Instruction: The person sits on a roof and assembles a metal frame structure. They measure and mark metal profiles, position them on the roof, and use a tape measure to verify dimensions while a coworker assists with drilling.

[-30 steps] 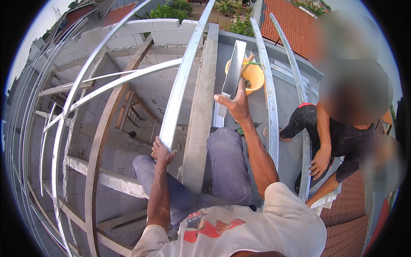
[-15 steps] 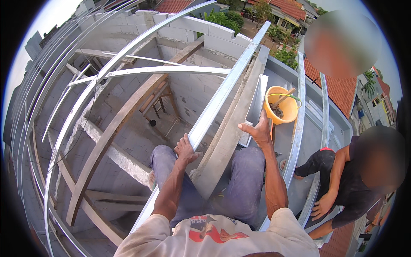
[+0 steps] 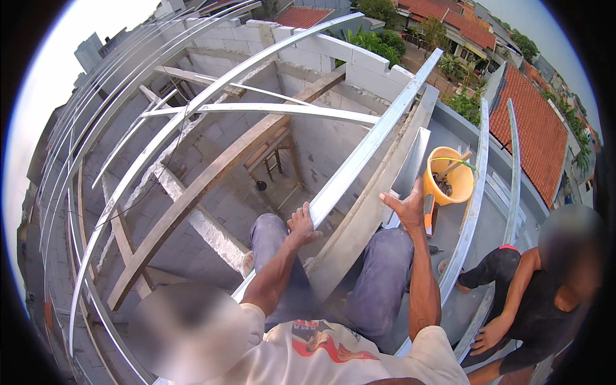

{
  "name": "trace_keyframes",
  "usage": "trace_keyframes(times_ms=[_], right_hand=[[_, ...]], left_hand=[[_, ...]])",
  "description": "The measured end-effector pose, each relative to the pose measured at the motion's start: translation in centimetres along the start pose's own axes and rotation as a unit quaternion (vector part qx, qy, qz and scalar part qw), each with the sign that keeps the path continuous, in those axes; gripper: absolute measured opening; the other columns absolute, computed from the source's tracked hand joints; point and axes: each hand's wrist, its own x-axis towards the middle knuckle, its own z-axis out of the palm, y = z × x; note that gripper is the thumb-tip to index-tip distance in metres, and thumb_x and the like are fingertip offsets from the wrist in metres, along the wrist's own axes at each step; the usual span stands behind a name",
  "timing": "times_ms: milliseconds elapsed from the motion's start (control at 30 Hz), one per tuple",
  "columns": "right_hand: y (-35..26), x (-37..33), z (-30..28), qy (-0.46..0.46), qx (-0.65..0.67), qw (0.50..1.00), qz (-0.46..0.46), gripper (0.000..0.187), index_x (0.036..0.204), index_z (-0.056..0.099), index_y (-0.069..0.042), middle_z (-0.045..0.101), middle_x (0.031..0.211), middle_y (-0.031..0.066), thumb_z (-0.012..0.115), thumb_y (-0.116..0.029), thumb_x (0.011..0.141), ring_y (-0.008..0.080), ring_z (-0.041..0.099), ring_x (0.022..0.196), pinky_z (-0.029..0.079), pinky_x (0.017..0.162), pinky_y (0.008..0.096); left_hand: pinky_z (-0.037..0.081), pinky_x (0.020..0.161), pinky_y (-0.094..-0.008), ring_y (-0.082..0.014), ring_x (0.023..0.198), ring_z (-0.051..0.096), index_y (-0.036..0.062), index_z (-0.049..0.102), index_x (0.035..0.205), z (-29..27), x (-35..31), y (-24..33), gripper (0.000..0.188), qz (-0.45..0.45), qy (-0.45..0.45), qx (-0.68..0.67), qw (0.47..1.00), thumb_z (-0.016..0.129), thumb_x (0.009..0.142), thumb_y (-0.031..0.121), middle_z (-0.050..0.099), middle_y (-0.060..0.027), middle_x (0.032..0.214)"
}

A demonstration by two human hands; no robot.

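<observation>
- And here we are, up among the roof framing, the person's 2 hands on 2 pieces of metal: the step looks like steadying a short metal channel point(image 3: 410, 163) by hand.
- Left hand point(image 3: 301, 224) lies over the near stretch of the long silver beam point(image 3: 378, 141), fingers bent; gripping or merely leaning, I cannot tell.
- Right hand point(image 3: 406, 210) sits at the channel's near end, thumb spread wide, most fingers hidden; how firmly it holds, I cannot tell.
- The channel itself is just right of the concrete beam point(image 3: 369, 208), left of the yellow bucket point(image 3: 463, 179).
- Any move of that channel would, I judge, call for a sure right-hand grip, a braced left, and care around the bucket.
- Now the change: against 1.0 second ago the whole view has swung, putting beam, bucket and both hands further right in the picture.
- Back then the channel overlapped the bucket; now there's a gap between them!
- Far fewer changes at right: the co-worker point(image 3: 532, 327) still crouches there.
</observation>
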Motion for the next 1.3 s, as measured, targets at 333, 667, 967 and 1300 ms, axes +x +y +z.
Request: trace_keyframes(times_ms=[333, 667, 967, 1300], right_hand=[[-1.5, -0.4, 0.1, 0.019, 0.038, 0.999, -0.034, 0.083, 0.132, 0.046, 0.003, 0.061, 0.119, 0.0180, 0.095, -0.028, 0.073, 0.0283, 0.062, 0.112, 0.051, 0.100, 0.0403], [-5.9, 4.1, -1.2, -0.162, 0.524, 0.835, 0.043, 0.082, 0.141, 0.047, 0.001, 0.060, 0.113, 0.0116, 0.089, -0.025, 0.075, 0.0206, 0.063, 0.102, 0.053, 0.094, 0.0378], [-5.0, 2.2, -1.9, -0.241, 0.717, 0.654, 0.021, 0.078, 0.146, 0.043, 0.005, 0.058, 0.111, 0.0129, 0.077, -0.030, 0.084, 0.0221, 0.060, 0.098, 0.052, 0.086, 0.0426], [-2.5, 2.7, 0.3, -0.031, 0.195, 0.980, 0.005, 0.087, 0.135, 0.043, 0.007, 0.060, 0.123, 0.0185, 0.091, -0.031, 0.074, 0.0263, 0.062, 0.116, 0.051, 0.100, 0.0364]], left_hand=[[0.038, 0.114, -0.0565, -0.0425, 0.140, 0.042, 0.0054, 0.004, 0.168, -0.3, 0.2, -0.6, 0.138, -0.015, -0.034, 0.023, 0.999, 0.093, 0.069, 0.043, 0.037, -0.0211, 0.155], [0.036, 0.116, -0.0570, -0.0443, 0.145, 0.037, 0.0049, 0.000, 0.168, -0.6, 0.7, -0.2, 0.146, -0.032, -0.062, 0.030, 0.997, 0.095, 0.065, 0.048, 0.031, -0.0218, 0.162], [0.032, 0.116, -0.0584, -0.0440, 0.146, 0.033, 0.0036, -0.001, 0.168, -0.5, 0.7, 0.8, 0.149, -0.054, -0.067, 0.041, 0.995, 0.095, 0.065, 0.050, 0.027, -0.0216, 0.164], [0.032, 0.115, -0.0588, -0.0452, 0.145, 0.033, 0.0037, -0.001, 0.167, 0.0, 1.5, -0.3, 0.150, -0.044, -0.060, 0.037, 0.997, 0.097, 0.063, 0.051, 0.027, -0.0225, 0.164]])
